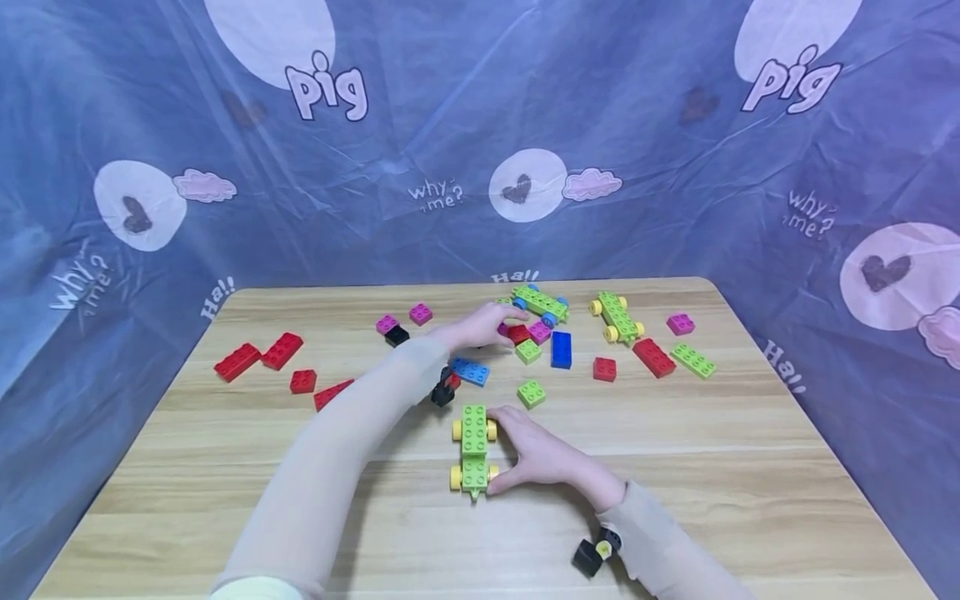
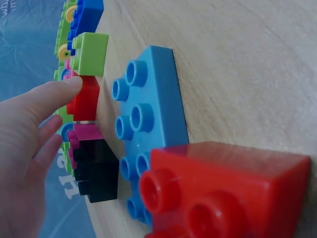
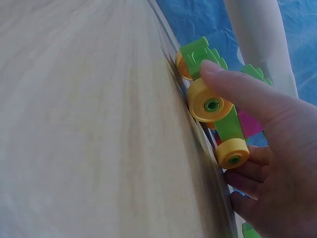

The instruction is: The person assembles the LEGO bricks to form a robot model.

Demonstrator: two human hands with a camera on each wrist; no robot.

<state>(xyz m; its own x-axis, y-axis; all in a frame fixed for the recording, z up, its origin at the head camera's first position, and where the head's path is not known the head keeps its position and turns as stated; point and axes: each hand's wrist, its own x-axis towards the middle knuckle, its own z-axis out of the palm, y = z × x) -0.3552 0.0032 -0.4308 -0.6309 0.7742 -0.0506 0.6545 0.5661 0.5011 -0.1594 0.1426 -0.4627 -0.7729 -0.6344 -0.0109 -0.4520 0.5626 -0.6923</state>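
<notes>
Nearest, the right hand holds the toy car from its right side, thumb and fingers spread lengthwise; the car's long axis runs away from the person. Farther across the surface, the left hand hangs loosely extended beside a red brick (contact, I cannot tell).

The right hand holds a green wheeled base while the left hand reaches among coloured bricks.
</notes>
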